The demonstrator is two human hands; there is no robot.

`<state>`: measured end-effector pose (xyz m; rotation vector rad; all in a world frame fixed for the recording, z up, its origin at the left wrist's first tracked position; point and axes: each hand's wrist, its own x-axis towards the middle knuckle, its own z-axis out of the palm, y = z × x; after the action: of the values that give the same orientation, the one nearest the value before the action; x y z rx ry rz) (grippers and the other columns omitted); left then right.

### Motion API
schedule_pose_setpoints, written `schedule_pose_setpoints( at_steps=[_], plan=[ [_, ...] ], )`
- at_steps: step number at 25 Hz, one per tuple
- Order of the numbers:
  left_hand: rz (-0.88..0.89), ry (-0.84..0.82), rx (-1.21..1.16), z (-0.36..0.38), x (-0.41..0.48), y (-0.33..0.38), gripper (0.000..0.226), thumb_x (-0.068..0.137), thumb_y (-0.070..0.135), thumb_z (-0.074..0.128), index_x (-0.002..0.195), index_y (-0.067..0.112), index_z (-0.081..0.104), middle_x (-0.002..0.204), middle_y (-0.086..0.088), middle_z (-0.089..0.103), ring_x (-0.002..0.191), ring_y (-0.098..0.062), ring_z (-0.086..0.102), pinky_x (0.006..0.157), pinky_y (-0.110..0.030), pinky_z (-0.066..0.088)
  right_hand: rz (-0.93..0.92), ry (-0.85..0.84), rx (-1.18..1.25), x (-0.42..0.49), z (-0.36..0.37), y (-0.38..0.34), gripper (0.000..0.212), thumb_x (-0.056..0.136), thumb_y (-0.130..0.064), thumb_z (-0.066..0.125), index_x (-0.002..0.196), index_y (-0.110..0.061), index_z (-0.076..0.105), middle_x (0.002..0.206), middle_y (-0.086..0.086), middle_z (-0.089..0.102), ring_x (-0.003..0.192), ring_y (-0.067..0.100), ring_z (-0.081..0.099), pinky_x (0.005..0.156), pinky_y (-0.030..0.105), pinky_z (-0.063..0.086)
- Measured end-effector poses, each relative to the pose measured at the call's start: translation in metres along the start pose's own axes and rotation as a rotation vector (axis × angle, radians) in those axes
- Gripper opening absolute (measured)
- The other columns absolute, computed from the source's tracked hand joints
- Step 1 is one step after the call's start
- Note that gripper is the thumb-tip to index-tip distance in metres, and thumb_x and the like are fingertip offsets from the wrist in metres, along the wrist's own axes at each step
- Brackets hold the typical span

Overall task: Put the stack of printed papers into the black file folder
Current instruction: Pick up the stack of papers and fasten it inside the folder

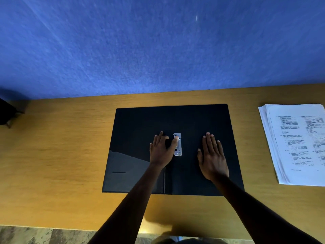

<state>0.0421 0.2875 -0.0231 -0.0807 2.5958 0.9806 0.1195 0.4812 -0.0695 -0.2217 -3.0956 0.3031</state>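
Observation:
The black file folder [193, 118] lies spread flat in the middle of the wooden desk, with a silver metal clip [177, 144] at its centre. My left hand [161, 150] rests on the folder just left of the clip, its thumb touching the clip's upper part. Flat on the folder's right half, palm down with fingers spread, lies my right hand [212, 155], holding nothing. The stack of printed papers [295, 143] sits on the desk to the right of the folder, apart from both hands and partly cut off by the frame edge.
The wooden desk [61, 147] backs onto a blue wall [158, 46]. A dark object [7, 111] sits at the desk's far left edge. Bare desk surface stretches left of the folder and in front of it.

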Motion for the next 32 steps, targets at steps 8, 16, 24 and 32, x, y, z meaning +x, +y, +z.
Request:
schedule_pose_setpoints(
  at_steps=[8,16,24,32],
  plan=[
    [-0.115,0.215,-0.013,0.010,0.033,0.042,0.065,0.099,0.057,0.025,0.141,0.010,0.041,0.162,-0.016,0.017,0.152,-0.026,0.005,0.122,-0.051,0.004,0.006,0.012,0.002,0.000,0.004,0.000,0.061,0.104,-0.039,0.024,0.151,-0.002,0.025,0.161,0.017,0.021,0.152,0.027,0.014,0.124,0.045,0.016],
    [-0.050,0.306,0.036,0.007,0.039,0.030,0.059,0.095,0.052,0.045,0.134,0.007,0.046,0.154,-0.014,0.034,0.147,-0.028,0.025,0.122,-0.049,0.012,-0.001,0.010,-0.007,-0.001,0.004,0.002,0.060,0.104,-0.039,0.024,0.152,-0.003,0.023,0.162,0.016,0.019,0.152,0.026,0.012,0.124,0.043,0.014],
    [0.116,0.370,-0.117,-0.015,0.017,0.051,0.036,0.094,0.036,0.056,0.115,0.007,0.060,0.117,-0.010,0.066,0.109,-0.026,0.063,0.093,-0.040,0.050,-0.012,-0.035,0.083,0.001,-0.009,0.002,0.060,0.104,-0.040,0.026,0.152,-0.004,0.024,0.162,0.015,0.019,0.151,0.026,0.014,0.124,0.042,0.015],
    [0.299,-0.024,-0.195,0.063,-0.027,0.128,0.021,0.092,0.015,0.060,0.111,0.009,0.065,0.098,-0.005,0.070,0.085,-0.014,0.067,0.065,-0.008,0.047,0.128,0.292,0.267,0.014,-0.076,0.093,0.035,0.096,-0.016,0.057,0.127,0.002,0.060,0.141,0.024,0.053,0.127,0.039,0.054,0.102,0.047,0.047]
  ],
)
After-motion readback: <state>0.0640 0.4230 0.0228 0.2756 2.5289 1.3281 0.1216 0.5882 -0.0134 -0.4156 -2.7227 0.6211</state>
